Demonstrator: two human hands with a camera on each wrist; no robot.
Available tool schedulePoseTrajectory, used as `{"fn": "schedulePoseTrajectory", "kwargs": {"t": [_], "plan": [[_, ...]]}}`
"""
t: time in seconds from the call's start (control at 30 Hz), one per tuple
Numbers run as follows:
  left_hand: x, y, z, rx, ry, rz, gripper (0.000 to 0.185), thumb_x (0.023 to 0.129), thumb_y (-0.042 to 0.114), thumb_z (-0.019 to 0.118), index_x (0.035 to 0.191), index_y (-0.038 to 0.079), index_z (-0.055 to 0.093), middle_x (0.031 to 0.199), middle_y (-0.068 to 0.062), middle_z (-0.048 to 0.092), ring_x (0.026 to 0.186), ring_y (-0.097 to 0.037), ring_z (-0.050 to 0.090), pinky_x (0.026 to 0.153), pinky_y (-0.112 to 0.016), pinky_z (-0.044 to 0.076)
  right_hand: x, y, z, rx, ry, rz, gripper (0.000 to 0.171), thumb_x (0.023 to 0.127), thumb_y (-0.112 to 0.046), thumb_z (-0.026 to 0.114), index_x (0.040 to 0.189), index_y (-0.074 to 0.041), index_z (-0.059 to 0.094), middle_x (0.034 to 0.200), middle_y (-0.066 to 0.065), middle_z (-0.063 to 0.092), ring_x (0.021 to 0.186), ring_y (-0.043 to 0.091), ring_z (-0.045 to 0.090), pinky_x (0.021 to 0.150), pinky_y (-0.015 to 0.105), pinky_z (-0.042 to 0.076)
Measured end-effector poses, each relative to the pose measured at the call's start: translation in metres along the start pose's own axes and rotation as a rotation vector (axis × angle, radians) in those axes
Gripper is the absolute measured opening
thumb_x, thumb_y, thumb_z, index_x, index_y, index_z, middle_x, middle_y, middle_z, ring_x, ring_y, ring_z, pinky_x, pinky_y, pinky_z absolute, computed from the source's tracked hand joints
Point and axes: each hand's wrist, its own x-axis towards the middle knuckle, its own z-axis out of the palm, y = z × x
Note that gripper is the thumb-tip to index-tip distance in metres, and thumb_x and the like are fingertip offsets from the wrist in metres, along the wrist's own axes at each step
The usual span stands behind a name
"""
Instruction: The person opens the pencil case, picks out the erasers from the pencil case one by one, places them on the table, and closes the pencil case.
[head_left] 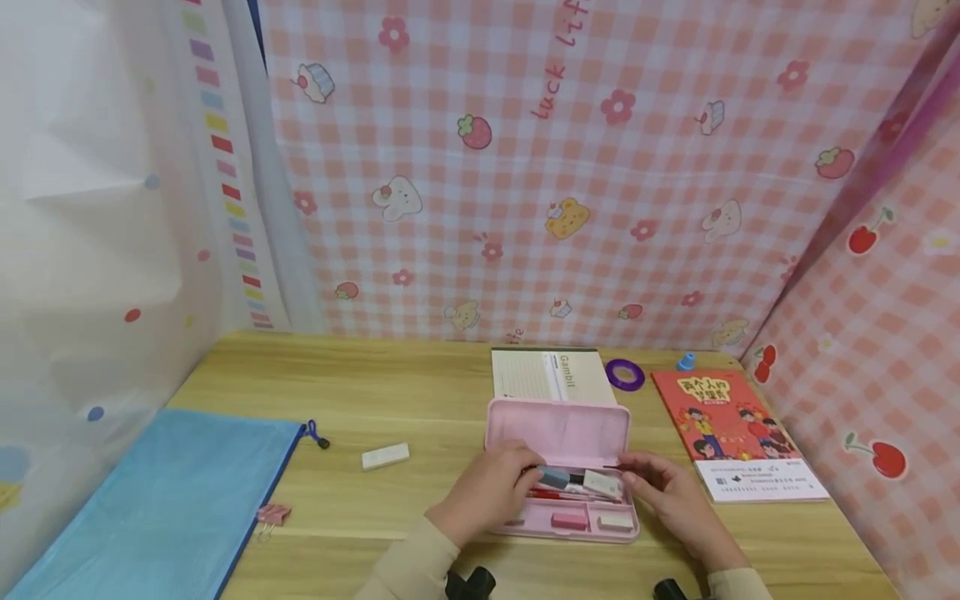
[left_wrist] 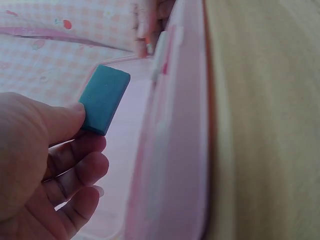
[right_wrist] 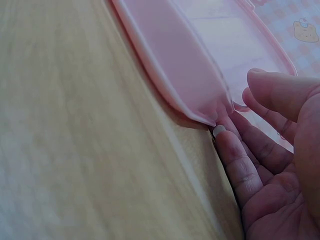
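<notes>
A wood-grain surface (head_left: 322, 508) carries everything. The largest thing on it is the blue folder (head_left: 165, 500), off to the left side, probably kept there to leave the middle for work. The red book (head_left: 738, 433) lies flat on the right, and a notebook (head_left: 540, 379) lies behind the pink case (head_left: 558, 429). The case stands open in front of the person, its lid tilted back, which leaves the tray within easy reach of both hands.

The hands are apart, one at each end of the case. The right hand (head_left: 678, 504) has its fingertips against the case's right end, thumb lifted off, likely to steady it. The left hand (head_left: 487, 487) is in a pinch over the tray.

A purple tape roll (head_left: 625, 387) lies near the book. A white eraser (head_left: 386, 457) sits alone left of the case. What the left hand pinches is the blue eraser (left_wrist: 105, 97), thumb against fingers at one end, so most of it sticks out; such a light hold should suit a crowded tray. Inside, a pink eraser (head_left: 570, 521) occupies a front compartment. Smallest, a pink clip (head_left: 273, 514) is at the folder's edge, perhaps fastening it.
</notes>
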Motion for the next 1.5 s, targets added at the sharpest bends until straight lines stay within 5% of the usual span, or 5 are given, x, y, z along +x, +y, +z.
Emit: {"fn": "schedulePoseTrajectory", "kwargs": {"t": [0.4, 0.8, 1.13, 1.5], "plan": [[-0.026, -0.013, -0.032, -0.015, 0.041, -0.037, 0.017, 0.097, 0.019, 0.059, 0.105, 0.011, 0.071, 0.1, 0.003, 0.066, 0.091, -0.009, 0.06, 0.083, -0.031, 0.051, -0.001, 0.001, 0.0, -0.012, 0.005, -0.003, 0.042, 0.092, -0.03, 0.065, 0.127, -0.007, 0.06, 0.125, 0.01, 0.061, 0.111, 0.015, 0.055, 0.09, 0.02, 0.043], [-0.059, -0.041, -0.068, -0.049, 0.128, -0.126, 0.017, 0.096, 0.016, 0.06, 0.107, 0.011, 0.072, 0.1, 0.005, 0.067, 0.083, -0.006, 0.057, 0.07, -0.026, 0.048, -0.004, -0.002, -0.002, -0.019, 0.027, 0.001, 0.044, 0.092, -0.031, 0.065, 0.128, -0.006, 0.059, 0.126, 0.011, 0.06, 0.111, 0.014, 0.055, 0.089, 0.02, 0.044], [-0.101, -0.082, -0.083, -0.101, 0.141, -0.379, 0.015, 0.094, 0.012, 0.063, 0.105, 0.013, 0.071, 0.103, 0.007, 0.067, 0.095, -0.009, 0.061, 0.081, -0.033, 0.051, -0.002, -0.003, -0.002, -0.042, 0.019, -0.024, 0.043, 0.093, -0.032, 0.064, 0.127, -0.007, 0.06, 0.124, 0.01, 0.061, 0.11, 0.015, 0.055, 0.09, 0.021, 0.043], [-0.124, -0.112, -0.092, -0.177, 0.111, -0.454, 0.012, 0.093, 0.011, 0.063, 0.101, 0.014, 0.071, 0.095, 0.006, 0.068, 0.08, -0.008, 0.057, 0.07, -0.025, 0.048, -0.001, 0.002, 0.0, -0.026, 0.001, -0.069, 0.041, 0.092, -0.03, 0.065, 0.125, -0.006, 0.061, 0.122, 0.01, 0.062, 0.107, 0.012, 0.056, 0.088, 0.021, 0.044]]}}
